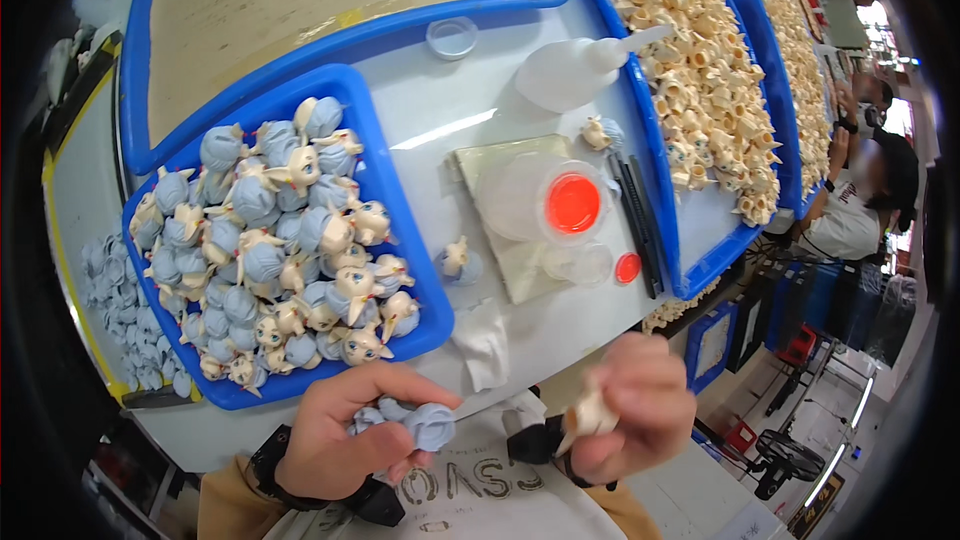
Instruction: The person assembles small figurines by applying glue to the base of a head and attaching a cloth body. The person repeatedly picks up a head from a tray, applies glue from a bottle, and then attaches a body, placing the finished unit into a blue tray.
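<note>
My left hand (335, 435) is closed around light blue doll hair pieces (430, 426), low in front of my body. Off to the right, my right hand (645, 405) pinches a cream-coloured hollow doll head part (592, 410); it is slightly blurred, and its hollow side shows an orange tint. The two parts are apart. Beyond my left hand stands a blue tray (440, 325) heaped with doll heads (262, 260) that have blue hair and cream faces. One more doll head (457, 262) lies on the table just right of that tray.
A white squeeze bottle (565, 75), a clear tub with red contents (520, 190), a red cap (628, 267) and black pens (640, 225) are mid-table. Cream head parts fill a blue tray (675, 265) at right. Loose blue hair pieces (130, 300) lie left. Another person (850, 190) sits far right.
</note>
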A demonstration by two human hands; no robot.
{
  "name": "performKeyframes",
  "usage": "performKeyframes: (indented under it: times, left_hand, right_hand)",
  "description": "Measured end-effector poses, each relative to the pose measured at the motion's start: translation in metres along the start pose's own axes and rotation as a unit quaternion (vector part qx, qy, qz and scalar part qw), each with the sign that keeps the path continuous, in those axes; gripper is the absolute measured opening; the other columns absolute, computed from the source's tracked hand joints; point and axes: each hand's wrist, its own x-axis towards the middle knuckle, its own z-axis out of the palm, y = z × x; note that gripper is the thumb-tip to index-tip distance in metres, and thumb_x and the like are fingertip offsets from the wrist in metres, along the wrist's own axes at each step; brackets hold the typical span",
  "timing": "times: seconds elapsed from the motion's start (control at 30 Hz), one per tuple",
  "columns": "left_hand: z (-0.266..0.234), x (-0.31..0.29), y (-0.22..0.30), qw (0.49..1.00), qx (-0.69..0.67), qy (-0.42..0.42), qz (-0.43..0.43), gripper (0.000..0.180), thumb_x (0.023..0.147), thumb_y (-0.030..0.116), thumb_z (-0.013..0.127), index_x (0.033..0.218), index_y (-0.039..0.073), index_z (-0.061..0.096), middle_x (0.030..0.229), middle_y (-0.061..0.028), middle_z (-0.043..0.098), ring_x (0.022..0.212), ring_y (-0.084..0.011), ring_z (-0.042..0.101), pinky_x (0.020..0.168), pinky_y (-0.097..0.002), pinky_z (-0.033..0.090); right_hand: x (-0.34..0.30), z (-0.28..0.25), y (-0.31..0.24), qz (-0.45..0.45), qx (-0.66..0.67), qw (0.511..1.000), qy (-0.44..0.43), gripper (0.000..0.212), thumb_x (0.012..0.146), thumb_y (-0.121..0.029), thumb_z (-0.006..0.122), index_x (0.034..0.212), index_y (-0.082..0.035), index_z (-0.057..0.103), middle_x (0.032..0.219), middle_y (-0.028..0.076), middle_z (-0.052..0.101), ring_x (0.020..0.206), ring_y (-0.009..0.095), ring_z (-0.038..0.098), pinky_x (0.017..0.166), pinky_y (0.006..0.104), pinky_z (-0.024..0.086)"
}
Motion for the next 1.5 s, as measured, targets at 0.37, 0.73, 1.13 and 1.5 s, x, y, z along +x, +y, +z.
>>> performKeyframes:
  times: [0.37, 0.73, 1.13, 1.5]
  left_hand:
    - [-0.001, 0.001, -0.002, 0.998, 0.042, 0.008, 0.037, 0.038, 0.083, 0.028, 0.057, 0.105, -0.003, 0.054, 0.084, -0.0068, 0.054, 0.056, -0.0054, 0.048, 0.051, -0.0176, 0.037]
    - [0.001, 0.004, -0.007, 0.990, 0.102, 0.042, 0.083, 0.041, 0.075, 0.027, 0.067, 0.098, -0.004, 0.055, 0.084, -0.0087, 0.056, 0.068, -0.0099, 0.053, 0.059, -0.0214, 0.041]
    - [0.010, -0.004, -0.004, 0.994, 0.059, 0.091, 0.004, 0.044, 0.071, 0.020, 0.069, 0.096, -0.003, 0.040, 0.069, -0.0086, 0.057, 0.052, -0.0088, 0.053, 0.044, -0.0188, 0.040]
    - [0.004, -0.018, -0.011, 0.881, 0.012, 0.305, 0.361, 0.040, 0.088, 0.037, 0.039, 0.105, 0.001, 0.040, 0.065, 0.0006, 0.045, 0.047, -0.0074, 0.040, 0.051, -0.0161, 0.037]
  right_hand:
    - [0.001, 0.036, -0.017, -0.074, -0.129, 0.986, -0.070, 0.034, 0.065, -0.033, 0.074, 0.085, -0.011, 0.057, 0.073, -0.001, 0.059, 0.058, 0.011, 0.048, 0.051, 0.0227, 0.035]
    - [0.009, 0.038, -0.026, -0.027, -0.185, 0.979, -0.081, 0.036, 0.060, -0.031, 0.076, 0.083, -0.007, 0.063, 0.071, -0.001, 0.058, 0.058, 0.011, 0.049, 0.050, 0.0219, 0.034]
    - [0.012, 0.029, -0.022, -0.042, -0.136, 0.973, -0.183, 0.033, 0.063, -0.011, 0.064, 0.092, 0.004, 0.062, 0.080, 0.006, 0.051, 0.060, 0.015, 0.048, 0.052, 0.0241, 0.040]
    - [0.045, 0.048, -0.024, -0.077, -0.121, 0.978, -0.154, 0.031, 0.059, -0.015, 0.059, 0.085, 0.002, 0.060, 0.082, 0.006, 0.051, 0.064, 0.015, 0.050, 0.052, 0.0235, 0.036]
